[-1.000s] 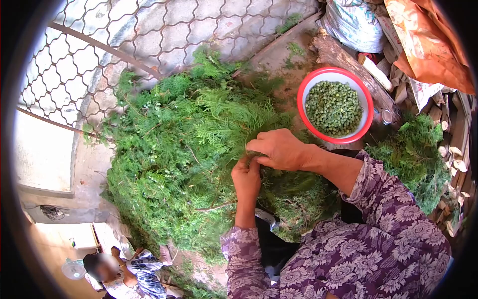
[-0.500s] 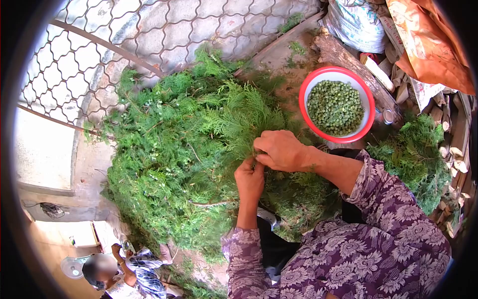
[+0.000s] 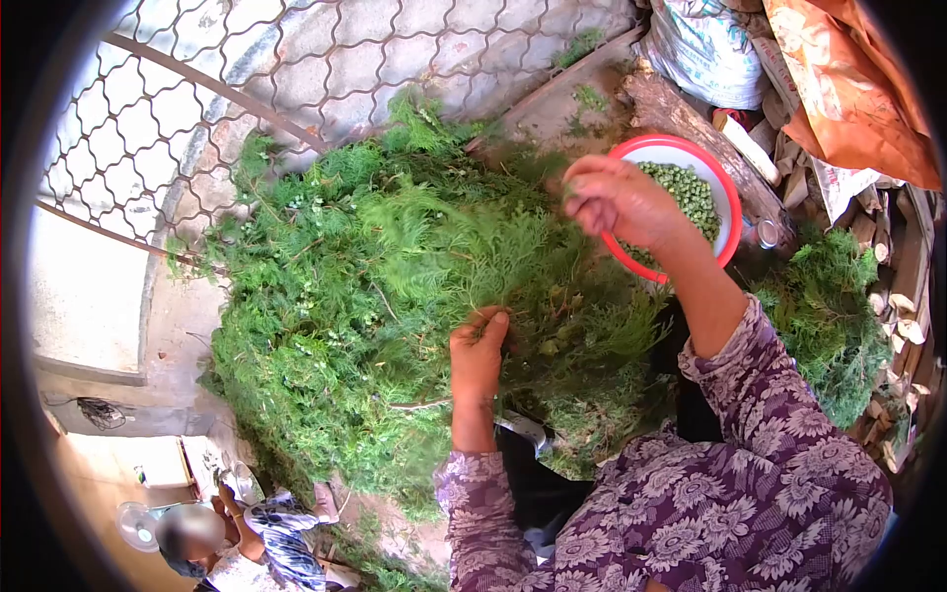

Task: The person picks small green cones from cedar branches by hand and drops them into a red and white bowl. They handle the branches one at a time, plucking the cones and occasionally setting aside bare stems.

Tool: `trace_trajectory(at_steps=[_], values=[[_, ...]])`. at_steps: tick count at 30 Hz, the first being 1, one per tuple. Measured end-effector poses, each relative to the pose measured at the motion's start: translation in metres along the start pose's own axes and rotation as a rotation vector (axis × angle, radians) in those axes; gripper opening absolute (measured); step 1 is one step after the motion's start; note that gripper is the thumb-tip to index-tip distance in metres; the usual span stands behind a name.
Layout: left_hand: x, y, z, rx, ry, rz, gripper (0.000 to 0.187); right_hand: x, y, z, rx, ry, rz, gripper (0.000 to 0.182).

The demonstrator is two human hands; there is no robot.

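My left hand [image 3: 478, 347] is closed around the stem of a feathery green conifer sprig [image 3: 434, 232], whose fronds fan out over a large heap of cut branches [image 3: 296, 365]. Raised to the right, my right hand [image 3: 626, 202] overlaps the left rim of a red-rimmed white bowl [image 3: 732, 212]. Its fingers are curled and blurred, with a greenish spot at the tips; I cannot tell what they pinch. Small round green cones [image 3: 691, 192] fill much of the bowl, partly hidden behind the hand.
A metal lattice [image 3: 296, 74] borders the heap at the top. Behind the bowl lie a log [image 3: 681, 109], a white sack [image 3: 710, 49] and an orange sack [image 3: 858, 89]. More greenery [image 3: 814, 296] and split wood [image 3: 900, 316] are at right. Another person [image 3: 266, 543] sits lower left.
My right hand has left the sprig beside my left hand and moved up and right to the bowl. My left hand keeps the sprig, slightly lower and further left.
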State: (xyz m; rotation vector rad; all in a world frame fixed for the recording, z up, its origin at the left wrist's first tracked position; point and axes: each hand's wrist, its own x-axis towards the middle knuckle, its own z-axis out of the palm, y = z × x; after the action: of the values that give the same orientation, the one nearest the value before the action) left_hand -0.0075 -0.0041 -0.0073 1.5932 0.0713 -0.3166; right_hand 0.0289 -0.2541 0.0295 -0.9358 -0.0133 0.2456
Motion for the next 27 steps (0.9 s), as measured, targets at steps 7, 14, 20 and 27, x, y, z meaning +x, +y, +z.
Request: trace_trajectory(at_steps=[7, 14, 20, 27], values=[[-0.001, 0.013, -0.006, -0.163, -0.009, 0.056, 0.011, 0.01, -0.007, -0.071, -1.05, 0.724, -0.385, 0.027], [-0.003, 0.013, -0.012, -0.31, 0.007, 0.039, 0.009, 0.015, -0.001, -0.064, -1.409, 0.753, -0.411, 0.034], [-0.002, 0.008, -0.017, -0.331, 0.041, 0.09, 0.008, 0.021, 0.003, -0.057, -1.34, 0.63, -0.301, 0.035], [-0.006, 0.012, -0.014, -0.37, 0.051, 0.108, 0.006, 0.018, 0.007, -0.036, -1.239, 0.522, -0.322, 0.033]])
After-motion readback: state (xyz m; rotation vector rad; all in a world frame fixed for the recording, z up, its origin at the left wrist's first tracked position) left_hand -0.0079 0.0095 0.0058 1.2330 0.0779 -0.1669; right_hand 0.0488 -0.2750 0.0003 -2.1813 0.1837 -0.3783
